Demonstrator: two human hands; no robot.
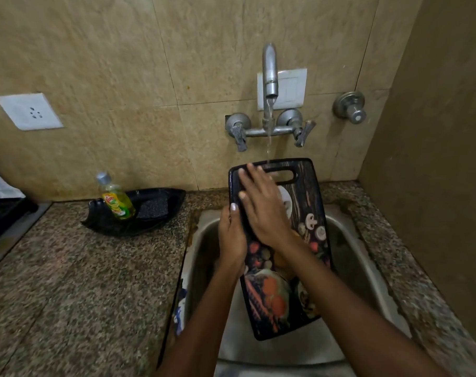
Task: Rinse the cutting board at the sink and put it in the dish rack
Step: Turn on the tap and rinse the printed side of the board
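Observation:
A dark cutting board printed with vegetables and mushrooms leans over the steel sink, handle slot at the top. Water from the wall tap falls onto its top edge. My left hand grips the board's left edge, thumb on the front. My right hand lies flat on the board's upper face, fingers spread toward the top left corner.
A speckled granite counter runs left of the sink. On it a black tray holds a green dish-soap bottle and a scrub pad. A dark rack corner shows at far left. A brown wall closes the right side.

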